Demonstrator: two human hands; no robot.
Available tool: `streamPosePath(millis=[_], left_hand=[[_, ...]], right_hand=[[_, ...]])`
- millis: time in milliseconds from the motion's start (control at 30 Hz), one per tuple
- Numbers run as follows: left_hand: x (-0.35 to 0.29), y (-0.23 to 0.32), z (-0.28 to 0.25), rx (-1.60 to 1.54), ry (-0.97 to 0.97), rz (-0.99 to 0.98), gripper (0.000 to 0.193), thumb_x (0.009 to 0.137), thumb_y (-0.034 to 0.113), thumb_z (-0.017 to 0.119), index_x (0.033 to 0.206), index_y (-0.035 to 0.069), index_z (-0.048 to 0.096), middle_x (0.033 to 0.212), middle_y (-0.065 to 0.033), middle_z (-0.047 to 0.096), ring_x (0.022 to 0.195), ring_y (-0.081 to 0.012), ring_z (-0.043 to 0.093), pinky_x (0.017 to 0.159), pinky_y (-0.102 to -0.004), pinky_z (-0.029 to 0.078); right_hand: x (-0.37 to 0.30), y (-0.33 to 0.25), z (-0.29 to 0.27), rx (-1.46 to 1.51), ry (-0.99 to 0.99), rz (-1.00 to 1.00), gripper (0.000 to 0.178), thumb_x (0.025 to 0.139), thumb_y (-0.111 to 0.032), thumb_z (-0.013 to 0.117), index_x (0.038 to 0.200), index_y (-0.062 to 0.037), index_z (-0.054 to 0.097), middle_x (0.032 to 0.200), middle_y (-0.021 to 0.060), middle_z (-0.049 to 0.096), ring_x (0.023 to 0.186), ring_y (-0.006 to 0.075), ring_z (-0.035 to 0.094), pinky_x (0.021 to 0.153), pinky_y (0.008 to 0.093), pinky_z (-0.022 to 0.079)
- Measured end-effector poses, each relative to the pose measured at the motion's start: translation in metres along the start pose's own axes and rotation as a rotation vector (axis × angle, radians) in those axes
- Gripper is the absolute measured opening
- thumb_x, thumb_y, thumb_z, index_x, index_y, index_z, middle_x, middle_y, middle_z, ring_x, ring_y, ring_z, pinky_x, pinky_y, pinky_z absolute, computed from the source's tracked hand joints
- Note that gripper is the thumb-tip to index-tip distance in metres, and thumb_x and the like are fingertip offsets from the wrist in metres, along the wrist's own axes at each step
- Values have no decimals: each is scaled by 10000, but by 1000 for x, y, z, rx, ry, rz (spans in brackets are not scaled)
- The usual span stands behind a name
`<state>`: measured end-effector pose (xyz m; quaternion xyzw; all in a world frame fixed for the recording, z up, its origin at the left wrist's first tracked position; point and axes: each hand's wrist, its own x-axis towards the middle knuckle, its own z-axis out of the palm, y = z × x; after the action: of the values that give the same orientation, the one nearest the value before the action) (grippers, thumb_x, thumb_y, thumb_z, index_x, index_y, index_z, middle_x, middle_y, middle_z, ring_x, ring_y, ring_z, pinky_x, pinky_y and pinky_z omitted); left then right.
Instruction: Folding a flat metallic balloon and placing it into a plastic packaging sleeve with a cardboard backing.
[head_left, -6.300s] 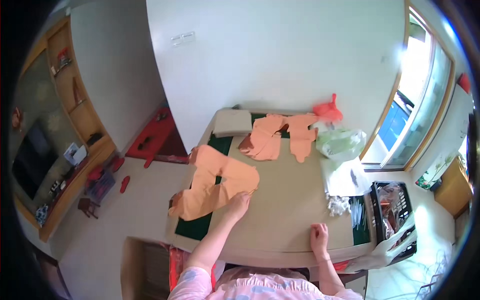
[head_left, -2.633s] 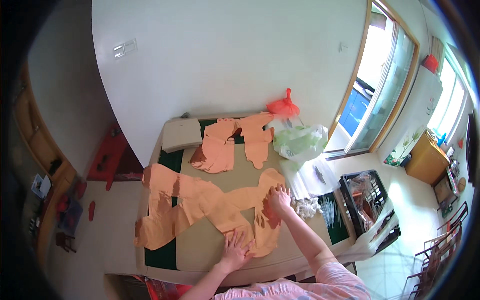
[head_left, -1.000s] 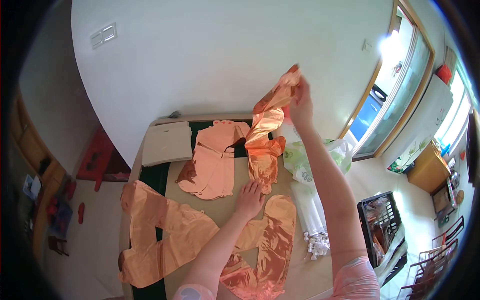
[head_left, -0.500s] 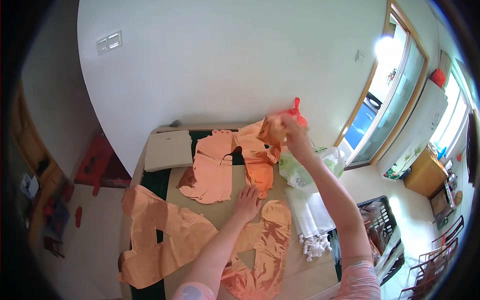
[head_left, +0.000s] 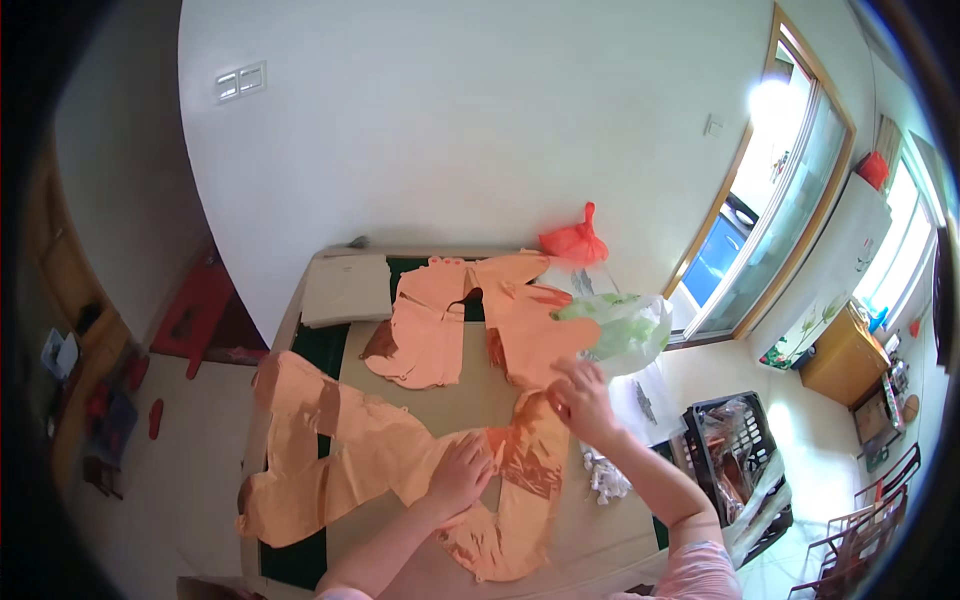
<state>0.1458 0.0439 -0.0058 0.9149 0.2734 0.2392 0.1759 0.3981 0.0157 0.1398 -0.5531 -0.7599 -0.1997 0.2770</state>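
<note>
Flat, uninflated rose-gold foil balloons lie spread over the table. My left hand [head_left: 463, 474] rests with fingers outstretched on the near balloon [head_left: 520, 455], beside its central hole. At this balloon's upper right corner, my right hand [head_left: 582, 400] has its fingers closed on the foil edge. Just beyond my right hand lies another foil balloon [head_left: 530, 325], and left of it a folded one [head_left: 425, 335] with a scalloped edge. A wide foil balloon [head_left: 340, 450] with blunt ends reaches across the near left, touching the near balloon.
A stack of beige sheets [head_left: 347, 290] sits at the far left corner. Along the right are a red tied bag [head_left: 575, 240], a green-white plastic bag [head_left: 635, 325], clear packets [head_left: 645, 400] and white curled pieces [head_left: 605, 477]. A black crate [head_left: 735, 425] stands beyond the table's right edge.
My right hand has come down and nearer from the far balloon, whose raised part now lies spread. My left hand has moved nearer, from the far balloon onto the near one.
</note>
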Motion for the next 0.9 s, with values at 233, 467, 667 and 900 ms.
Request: streamPosePath(millis=[233, 467, 667, 900], left_hand=[[-135, 46, -9, 135, -8, -159, 520, 875, 322, 606, 1362, 174, 497, 1452, -168, 385, 1378, -339, 320, 1096, -592, 240], [-142, 44, -7, 89, -46, -188, 659, 885, 337, 608, 1461, 163, 341, 1482, -191, 335, 1380, -353, 313, 1105, -561, 246], [-140, 51, -13, 76, 43, -156, 681, 901, 351, 596, 1478, 151, 294, 1490, -223, 303, 1375, -365, 320, 1099, -559, 256], [-146, 43, -8, 110, 41, -154, 688, 892, 362, 607, 1468, 133, 309, 1497, -218, 293, 1373, -366, 324, 1088, -567, 272]], right_hand=[[-122, -93, 8, 425, -402, 266, 506, 720, -281, 765, 1117, -47, 557, 1126, 188, 626, 1093, 351, 587, 954, 437, 466], [-193, -180, -9, 437, -467, 293, 529, 770, -168, 689, 1278, -93, 563, 1343, 163, 528, 1291, 328, 457, 1083, 448, 357], [-227, -212, -17, 358, -540, 182, 525, 785, -201, 663, 1285, -87, 551, 1379, 177, 493, 1306, 321, 445, 1100, 457, 328], [-192, -187, -49, 1207, -763, 513, 653, 779, -328, 739, 1352, -126, 499, 1418, 175, 442, 1308, 350, 433, 1054, 497, 355]])
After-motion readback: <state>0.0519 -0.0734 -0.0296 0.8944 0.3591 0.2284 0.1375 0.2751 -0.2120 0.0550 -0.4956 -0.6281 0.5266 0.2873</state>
